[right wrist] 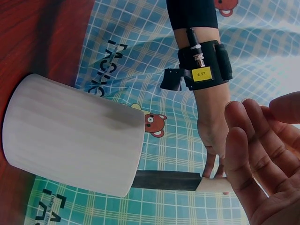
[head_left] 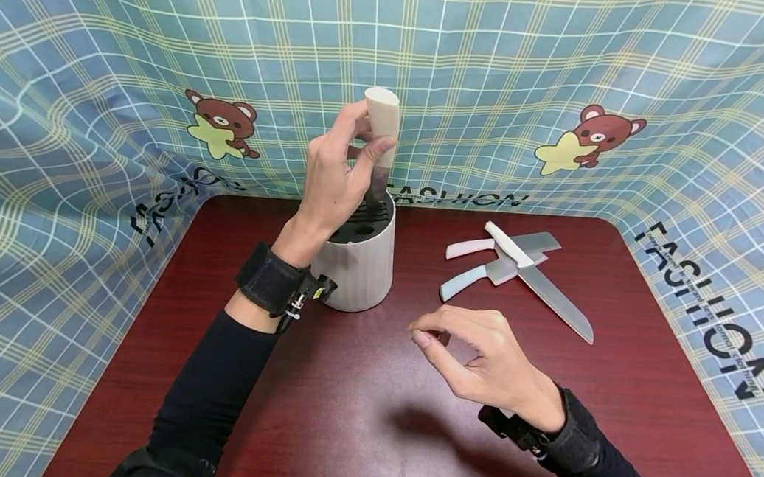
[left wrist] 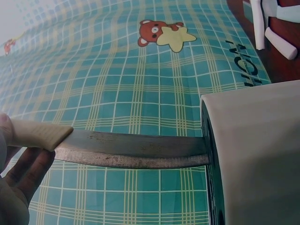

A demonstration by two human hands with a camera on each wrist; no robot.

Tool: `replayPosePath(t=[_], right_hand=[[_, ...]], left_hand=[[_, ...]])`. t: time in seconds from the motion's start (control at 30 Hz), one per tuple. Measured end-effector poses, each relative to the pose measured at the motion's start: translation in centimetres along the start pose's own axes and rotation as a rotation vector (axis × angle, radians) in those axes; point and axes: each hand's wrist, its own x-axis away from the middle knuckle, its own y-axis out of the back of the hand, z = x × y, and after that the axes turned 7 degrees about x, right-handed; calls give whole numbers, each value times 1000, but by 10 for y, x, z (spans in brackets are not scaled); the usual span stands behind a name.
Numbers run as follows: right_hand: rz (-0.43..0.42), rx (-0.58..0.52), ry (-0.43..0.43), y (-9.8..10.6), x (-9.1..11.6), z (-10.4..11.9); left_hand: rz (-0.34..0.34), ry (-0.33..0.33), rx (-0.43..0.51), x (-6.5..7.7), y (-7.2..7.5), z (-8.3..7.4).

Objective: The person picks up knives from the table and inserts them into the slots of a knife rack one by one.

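The tip of the knife (head_left: 383,120) is hidden inside the holder (head_left: 355,277), so how far down it goes cannot be seen. The left hand (head_left: 336,172), above the holder, covers part of the handle and some of the holder's top. In the left wrist view, the end of the handle and most of that hand are cut off.

The knife stands nearly straight up out of the holder's black top. Its handle is smooth and cream. Its blade (left wrist: 136,149) is grey and wide, with a bent edge and blotchy marks; I can't tell if they are scratches or shine.

The left hand pinches the cream handle between thumb and fingers. The right hand (head_left: 477,349), in front and to the right of the holder, has loosely bent fingers with the thumb near them, and it holds nothing.

On the red table (head_left: 338,383), to the right of the holder, a white knife (head_left: 547,291) lies across a pink-handled knife (head_left: 469,248) and a blue-handled knife (head_left: 464,281), hiding bits of their blades.
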Motion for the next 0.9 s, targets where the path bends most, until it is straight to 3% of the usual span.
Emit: replayPosePath(t=[0.47,0.9], right_hand=[[-1,2,-13,-1,1,0],[-3,4,-7,-1,1,0]], left_hand=[[10,0,3,-3,-2,3],[17,50,17,-6,-5,9]])
